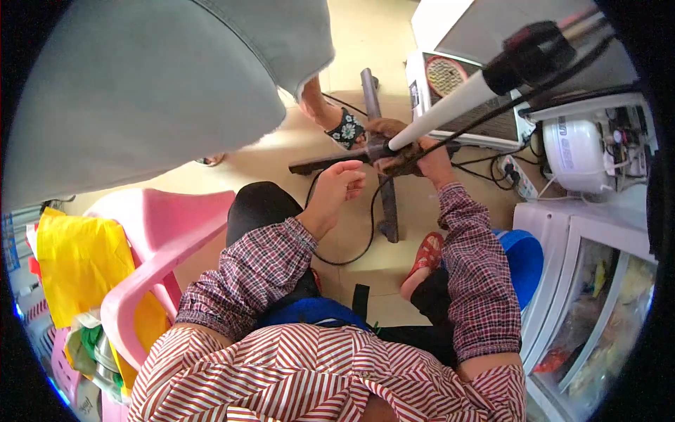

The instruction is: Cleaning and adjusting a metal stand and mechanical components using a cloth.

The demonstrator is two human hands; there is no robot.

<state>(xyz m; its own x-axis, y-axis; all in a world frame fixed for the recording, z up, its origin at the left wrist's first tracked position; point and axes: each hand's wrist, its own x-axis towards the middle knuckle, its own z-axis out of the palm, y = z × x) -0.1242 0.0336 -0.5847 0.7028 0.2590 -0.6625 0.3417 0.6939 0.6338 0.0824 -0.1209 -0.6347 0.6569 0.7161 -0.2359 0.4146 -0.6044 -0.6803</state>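
A white pole (450, 109) is held upright over a dark cross-shaped base (380, 165) that lies on the floor (365, 42). The right hand (422, 156) is closed round the pole's foot, right where it meets the hub of the base, fingers wrapped tight. The left hand (337, 188) is kept just beside that joint, fingers half curled and loose, nothing gripped; whether the hub is touched by its fingertips cannot be told.

The step in hand is judged to be the seating of the pole in the base. A black cable (351, 246) is seen running along the pole and looping down past the hub to the floor. For the next move, a steady upright hold from the right hand would be called for, while the joint is pressed or turned home by the left, with the cable kept out of the socket.

A second person's foot in a flowered sandal (346, 130) is planted against one arm of the base, a grey trouser leg (176, 77) above it. The wearer's own foot in a red sandal (425, 257) is set near another arm.

The floor is pale tile. A pink plastic chair (162, 246) is seen at the left with a yellow bag (77, 267) beside it, a blue tub (524, 257) at the right, a white appliance (573, 151) and a power strip (513, 176) beyond, and clear drawers (598, 309) at the lower right.
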